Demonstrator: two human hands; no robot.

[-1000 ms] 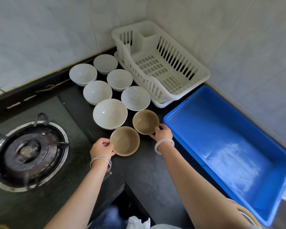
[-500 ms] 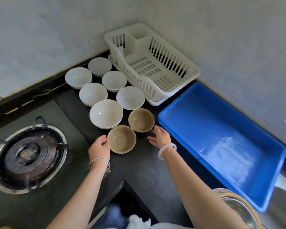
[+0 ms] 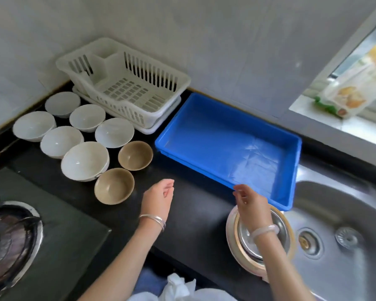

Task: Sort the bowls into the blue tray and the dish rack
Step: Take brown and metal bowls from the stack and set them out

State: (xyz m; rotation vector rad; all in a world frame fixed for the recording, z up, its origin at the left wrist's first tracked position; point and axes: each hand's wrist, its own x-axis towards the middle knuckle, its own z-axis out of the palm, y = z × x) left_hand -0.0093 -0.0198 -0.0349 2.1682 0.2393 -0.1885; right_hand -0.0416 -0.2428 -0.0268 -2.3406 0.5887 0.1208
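Note:
Two brown bowls stand on the black counter: the near brown bowl (image 3: 114, 185) and the far brown bowl (image 3: 135, 155). Behind them are several white bowls, the biggest white bowl (image 3: 84, 161) nearest. A white dish rack (image 3: 126, 83) sits in the back corner, with nothing in it. The blue tray (image 3: 228, 146) lies to its right and holds nothing. My left hand (image 3: 159, 199) hovers over the counter right of the near brown bowl, fingers loosely curled, holding nothing. My right hand (image 3: 251, 203) hovers by the tray's near edge, fingers relaxed, holding nothing.
A gas burner (image 3: 7, 233) is at the lower left. A steel sink (image 3: 343, 235) fills the lower right, with a round metal-lidded pot (image 3: 263, 240) on its left rim under my right wrist. A window sill with a printed bag (image 3: 354, 92) is at the upper right.
Both hands have let go of the two brown bowls and drawn back to the right. The view has swung right, bringing the sink and the window into sight.

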